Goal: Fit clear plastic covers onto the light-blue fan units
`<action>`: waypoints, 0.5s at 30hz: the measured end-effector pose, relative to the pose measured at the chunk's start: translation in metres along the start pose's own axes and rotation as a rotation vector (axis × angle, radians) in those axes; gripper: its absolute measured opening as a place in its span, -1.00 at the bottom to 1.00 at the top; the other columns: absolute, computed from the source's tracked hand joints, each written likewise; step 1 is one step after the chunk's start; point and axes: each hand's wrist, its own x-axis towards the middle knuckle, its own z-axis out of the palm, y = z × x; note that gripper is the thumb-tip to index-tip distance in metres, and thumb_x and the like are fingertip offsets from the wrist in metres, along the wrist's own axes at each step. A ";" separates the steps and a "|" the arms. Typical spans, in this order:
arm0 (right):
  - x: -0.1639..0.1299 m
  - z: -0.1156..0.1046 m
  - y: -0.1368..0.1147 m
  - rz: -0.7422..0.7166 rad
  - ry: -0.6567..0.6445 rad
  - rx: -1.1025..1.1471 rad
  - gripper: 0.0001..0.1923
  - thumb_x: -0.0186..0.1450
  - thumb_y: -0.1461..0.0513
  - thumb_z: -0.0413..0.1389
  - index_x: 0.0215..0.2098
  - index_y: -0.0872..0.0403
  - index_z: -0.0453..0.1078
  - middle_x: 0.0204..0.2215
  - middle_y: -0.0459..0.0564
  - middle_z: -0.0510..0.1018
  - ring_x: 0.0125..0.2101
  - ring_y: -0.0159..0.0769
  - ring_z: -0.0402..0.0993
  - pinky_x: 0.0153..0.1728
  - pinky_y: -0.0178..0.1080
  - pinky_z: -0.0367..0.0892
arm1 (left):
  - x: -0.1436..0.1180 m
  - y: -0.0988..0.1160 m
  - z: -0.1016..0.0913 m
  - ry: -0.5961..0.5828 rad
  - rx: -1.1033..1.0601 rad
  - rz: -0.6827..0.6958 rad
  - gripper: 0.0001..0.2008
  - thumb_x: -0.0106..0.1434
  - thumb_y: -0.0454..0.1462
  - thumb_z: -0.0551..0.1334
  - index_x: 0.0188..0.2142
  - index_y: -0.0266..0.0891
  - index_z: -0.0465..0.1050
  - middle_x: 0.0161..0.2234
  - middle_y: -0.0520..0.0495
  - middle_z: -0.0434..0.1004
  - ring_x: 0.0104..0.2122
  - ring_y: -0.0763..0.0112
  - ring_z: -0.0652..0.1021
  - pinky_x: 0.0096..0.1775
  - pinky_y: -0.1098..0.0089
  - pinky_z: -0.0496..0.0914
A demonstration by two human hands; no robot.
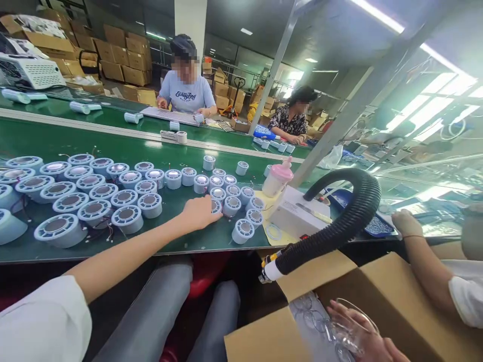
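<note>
Pale blue round housings (226, 198) are lying under and just beyond the left hand (199, 212), whose fingers are resting loosely curled on one. Right hand (362, 334) is pinching clear plastic rings (339, 332) over the cardboard box (400, 301)

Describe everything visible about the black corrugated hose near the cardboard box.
The black corrugated hose looks like ribbed flexible plastic. It rises from behind the white box on the green conveyor table, arches over to the right, then runs down-left across the table's front edge. It ends in a white collar with a small yellow and orange fitting, hanging just above the open cardboard box. Neither hand touches it.
</note>
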 end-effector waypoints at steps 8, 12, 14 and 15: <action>-0.065 0.113 0.010 -0.270 -0.642 -0.402 -0.61 0.31 0.01 -0.04 0.01 -0.05 0.40 0.03 0.11 0.47 0.05 -0.06 0.39 0.02 -0.08 0.37 | -0.072 -0.065 0.009 -0.190 -1.257 -0.120 -0.39 -0.11 -0.33 0.30 -0.04 -0.19 0.14 -0.28 -0.01 0.42 -0.37 0.41 0.52 -0.32 0.38 0.44; -0.079 0.185 -0.001 -0.520 -0.766 -0.700 -0.54 0.31 0.12 0.01 0.17 -0.08 0.23 0.06 0.10 0.39 0.06 -0.12 0.36 0.03 -0.09 0.35 | -0.102 -0.060 0.016 -0.368 -1.609 -0.231 -0.50 -0.03 -0.21 0.27 -0.09 -0.17 0.18 -0.28 -0.01 0.44 -0.41 0.43 0.53 -0.43 0.47 0.41; -0.081 0.211 -0.005 -0.737 -0.744 -0.865 -0.48 0.28 0.18 0.05 0.21 -0.05 0.19 0.08 0.15 0.34 0.05 -0.09 0.35 -0.01 -0.07 0.38 | -0.115 -0.052 0.020 -0.504 -1.672 -0.258 -0.60 0.06 -0.09 0.24 -0.14 -0.19 0.25 -0.36 0.00 0.43 -0.54 0.48 0.47 -0.60 0.52 0.33; -0.082 0.221 -0.006 -0.852 -0.711 -0.943 -0.47 0.26 0.20 0.06 0.21 -0.05 0.19 0.07 0.16 0.33 0.03 -0.07 0.34 -0.05 -0.05 0.40 | -0.121 -0.048 0.023 -0.566 -1.627 -0.257 -0.62 0.10 -0.04 0.22 -0.17 -0.21 0.28 -0.42 0.02 0.41 -0.60 0.52 0.42 -0.67 0.56 0.26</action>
